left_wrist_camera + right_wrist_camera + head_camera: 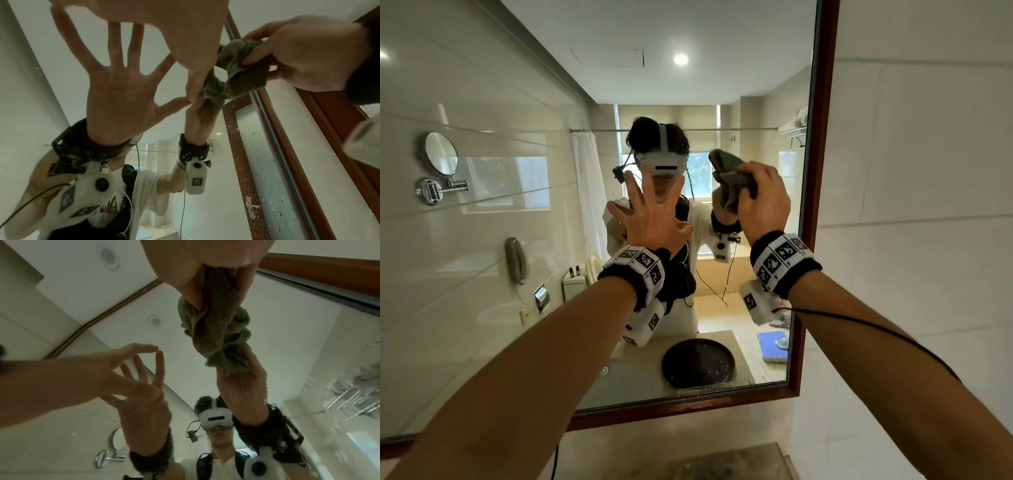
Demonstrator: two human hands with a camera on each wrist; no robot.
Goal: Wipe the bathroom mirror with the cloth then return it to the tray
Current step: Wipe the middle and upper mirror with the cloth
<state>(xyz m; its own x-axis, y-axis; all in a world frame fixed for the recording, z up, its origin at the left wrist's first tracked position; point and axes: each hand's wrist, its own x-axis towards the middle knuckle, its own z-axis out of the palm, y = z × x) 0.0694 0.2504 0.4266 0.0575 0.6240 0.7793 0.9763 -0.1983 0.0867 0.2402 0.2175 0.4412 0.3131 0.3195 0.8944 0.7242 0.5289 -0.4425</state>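
No words, brand names or numbers can be read anywhere. The only signs are black-and-white square code markers on the wristbands (780, 260) and on the white camera housings (196, 180) strapped under the wrists. A print on the reflected shirt (115, 206) is mirrored and too blurred to read

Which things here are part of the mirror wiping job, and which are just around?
Job: cloth gripped by right hand; mirror; left hand, fingers spread.

Just around: blue scale, wall phone, round shaving mirror, all reflections.
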